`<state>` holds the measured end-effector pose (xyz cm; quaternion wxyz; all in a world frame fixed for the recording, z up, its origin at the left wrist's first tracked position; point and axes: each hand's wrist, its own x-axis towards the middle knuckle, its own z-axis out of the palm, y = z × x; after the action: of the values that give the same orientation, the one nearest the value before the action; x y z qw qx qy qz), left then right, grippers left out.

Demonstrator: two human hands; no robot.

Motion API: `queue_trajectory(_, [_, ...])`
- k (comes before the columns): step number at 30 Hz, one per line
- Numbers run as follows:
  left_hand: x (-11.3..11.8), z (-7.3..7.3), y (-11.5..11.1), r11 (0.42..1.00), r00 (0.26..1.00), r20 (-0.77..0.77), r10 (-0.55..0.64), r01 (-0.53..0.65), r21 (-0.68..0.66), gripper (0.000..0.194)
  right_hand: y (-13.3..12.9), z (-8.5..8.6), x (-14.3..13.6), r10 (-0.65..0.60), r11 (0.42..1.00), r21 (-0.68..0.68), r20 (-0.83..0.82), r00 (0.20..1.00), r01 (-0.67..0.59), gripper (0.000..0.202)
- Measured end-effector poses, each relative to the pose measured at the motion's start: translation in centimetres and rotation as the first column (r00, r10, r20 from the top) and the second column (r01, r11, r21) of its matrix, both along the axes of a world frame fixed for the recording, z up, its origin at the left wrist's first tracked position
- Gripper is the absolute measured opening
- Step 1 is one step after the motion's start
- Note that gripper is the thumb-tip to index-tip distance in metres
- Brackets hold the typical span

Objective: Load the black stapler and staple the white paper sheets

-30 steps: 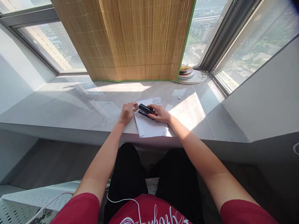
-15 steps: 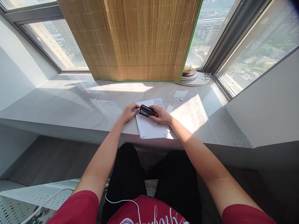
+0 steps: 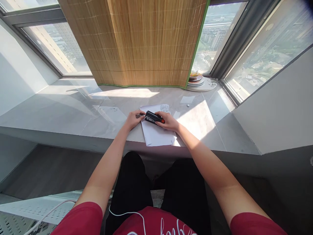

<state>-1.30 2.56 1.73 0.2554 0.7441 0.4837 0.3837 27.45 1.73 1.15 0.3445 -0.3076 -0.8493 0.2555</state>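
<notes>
A black stapler (image 3: pixel 152 117) with an orange-red mark at its right end lies above white sheets of paper (image 3: pixel 158 135). My right hand (image 3: pixel 168 121) is wrapped round the stapler's right end. At its left end, my left hand (image 3: pixel 134 119) is closed, fingers pinched by a small dark metallic part that sticks out of the stapler. The paper rests at the front edge of the sill, with printed text showing near its top right corner.
The pale stone sill (image 3: pixel 61 114) runs under the windows. A bamboo blind (image 3: pixel 137 42) hangs behind the paper. Stacked plates (image 3: pixel 195 81) stand at the back right, and a small white piece (image 3: pixel 188 105) lies nearer. A white cable (image 3: pixel 127 213) crosses my lap.
The view has shifted slightly. Both hands keep their hold around the stapler, with no clear movement of it over the paper.
</notes>
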Motion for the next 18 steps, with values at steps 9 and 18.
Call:
queue_trajectory(9, [0.04, -0.11, -0.08, 0.999, 0.998, 0.055, -0.043, 0.043, 0.009, 0.025, 0.07, 0.13, 0.17, -0.030, 0.999, -0.035, -0.017, 0.999, 0.029, 0.043])
queue_trajectory(18, [0.19, 0.11, -0.34, 0.997, 0.993, 0.094, -0.069, 0.064, 0.053, 0.020, 0.79, -0.20, 0.72, -0.091, 0.995, -0.056, -0.064, 0.994, 0.088, 0.040])
